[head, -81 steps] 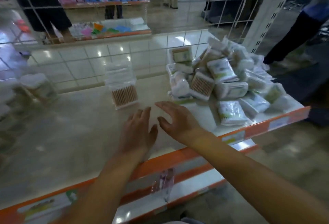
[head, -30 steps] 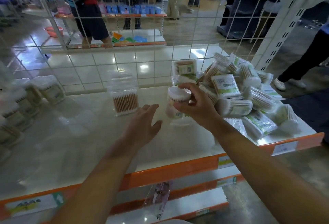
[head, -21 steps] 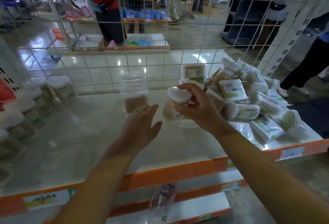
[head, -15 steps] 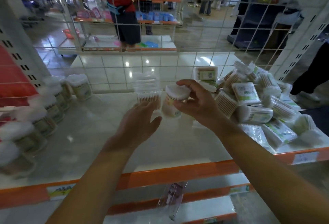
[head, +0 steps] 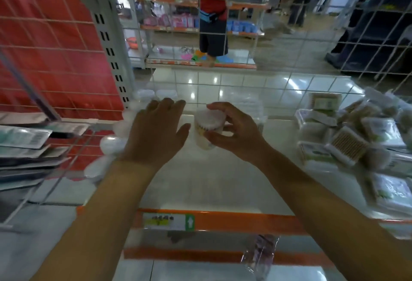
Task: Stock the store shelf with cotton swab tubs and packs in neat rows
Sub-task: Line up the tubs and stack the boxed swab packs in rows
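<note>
Nearest, the orange front rail (head: 234,221) of the shelf (head: 211,182) crossed below both forearms. Just beyond it, above the pale shelf board, the right hand (head: 234,133) pinched a round cotton swab tub (head: 206,130) between thumb and curled fingers, holding it off the surface. The left hand (head: 156,133) hovered just beside the tub with straight, spread fingers, gripping nothing. Judging by its look, the tub was light, thin clear plastic: stiff enough to hold by its sides, smooth enough to slip, and best taken around the wall below the lid rather than by the lid alone. Left of the hands, a blurred row of white-topped tubs (head: 111,144) ran toward the back. To the right lay a loose heap of swab packs (head: 347,144). Farthest, the wire grid back (head: 278,35) showed the aisle behind.
</note>
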Demonstrator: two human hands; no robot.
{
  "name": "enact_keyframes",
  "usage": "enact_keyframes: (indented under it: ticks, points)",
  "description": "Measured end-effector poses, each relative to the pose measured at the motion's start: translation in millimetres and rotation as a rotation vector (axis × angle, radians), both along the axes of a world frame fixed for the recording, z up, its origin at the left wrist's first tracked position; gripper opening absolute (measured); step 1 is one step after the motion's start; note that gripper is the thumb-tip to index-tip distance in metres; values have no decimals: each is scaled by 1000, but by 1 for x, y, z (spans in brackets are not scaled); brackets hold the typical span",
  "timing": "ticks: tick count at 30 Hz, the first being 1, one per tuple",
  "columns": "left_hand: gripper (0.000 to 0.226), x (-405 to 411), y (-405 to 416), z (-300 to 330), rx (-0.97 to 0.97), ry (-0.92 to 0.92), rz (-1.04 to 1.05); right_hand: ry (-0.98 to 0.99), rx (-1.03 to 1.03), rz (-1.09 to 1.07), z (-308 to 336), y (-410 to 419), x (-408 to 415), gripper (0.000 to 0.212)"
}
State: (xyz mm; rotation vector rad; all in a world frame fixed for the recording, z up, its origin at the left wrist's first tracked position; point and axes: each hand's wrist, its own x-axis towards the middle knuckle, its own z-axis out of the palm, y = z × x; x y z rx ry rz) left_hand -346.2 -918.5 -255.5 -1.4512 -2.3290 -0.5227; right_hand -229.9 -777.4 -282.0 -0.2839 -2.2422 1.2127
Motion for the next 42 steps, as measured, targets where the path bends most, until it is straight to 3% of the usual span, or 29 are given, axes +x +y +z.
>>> enact_keyframes:
  ticks: [8,16,26,42]
  points:
    - [40,-67,-63,4,-1,21,105,-11,-27,16,-30,-45,-78,64]
    - [37,-107,-101,-5,7,-61,178,-36,2,-96,-59,-56,-119,45]
    - [36,-117,-100,-18,6,-112,82,-128,275,-326,-64,-32,-144,52]
    - [39,-124,-99,-28,23,-156,44,-241,293,-388,-59,-31,-162,49]
